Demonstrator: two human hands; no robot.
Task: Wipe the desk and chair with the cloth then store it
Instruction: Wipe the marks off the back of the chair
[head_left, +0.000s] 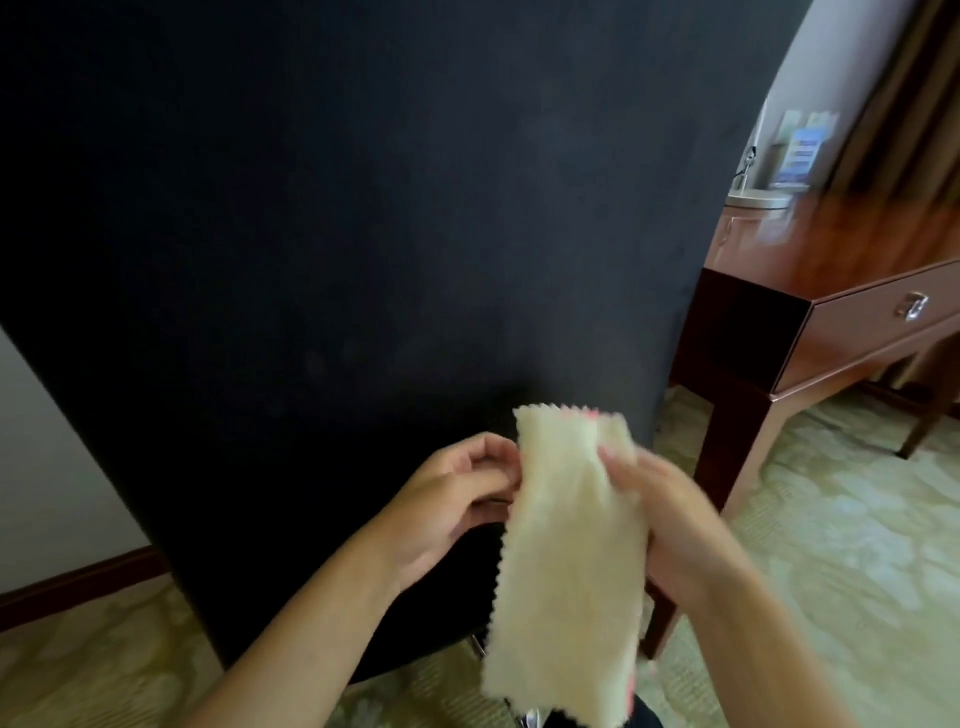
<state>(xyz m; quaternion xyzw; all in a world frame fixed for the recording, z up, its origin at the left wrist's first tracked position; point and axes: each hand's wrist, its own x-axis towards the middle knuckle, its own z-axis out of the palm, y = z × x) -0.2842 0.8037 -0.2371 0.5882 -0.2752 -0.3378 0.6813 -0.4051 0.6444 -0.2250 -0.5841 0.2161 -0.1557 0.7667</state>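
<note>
Cloth pinched at its side edges by left hand and right hand, before the chair.

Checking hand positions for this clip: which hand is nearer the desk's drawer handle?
Right. The right hand grips the cloth on the side toward the drawer handle; the left hand pinches its far edge.
</note>
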